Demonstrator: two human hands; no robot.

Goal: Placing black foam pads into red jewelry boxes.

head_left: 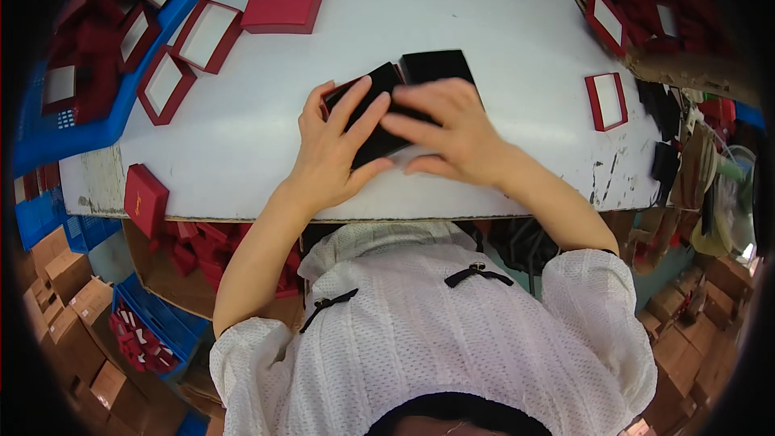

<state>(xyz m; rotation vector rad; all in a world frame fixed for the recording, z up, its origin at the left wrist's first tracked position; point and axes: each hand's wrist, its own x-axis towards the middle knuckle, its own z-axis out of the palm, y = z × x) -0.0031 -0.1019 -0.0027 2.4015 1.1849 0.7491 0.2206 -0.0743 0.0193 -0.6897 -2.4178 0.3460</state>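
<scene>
In front of me on the white table, a red box sits at an angle with a black insert in it. My left hand rests over its left side, fingers spread, two of them lying on the black surface. The thumb is stretched along the near side. From the right, my right hand reaches over the insert with fingers apart, slightly smeared by motion. Part of the box is hidden under both hands. Just beyond the right hand lies a second black piece, flat on the table and partly covered.
A closed red box stands at the far left beside white-lined box parts. A blue crate of red boxes is on the left. Another red lid overhangs the left front edge. One white-lined part lies right.
</scene>
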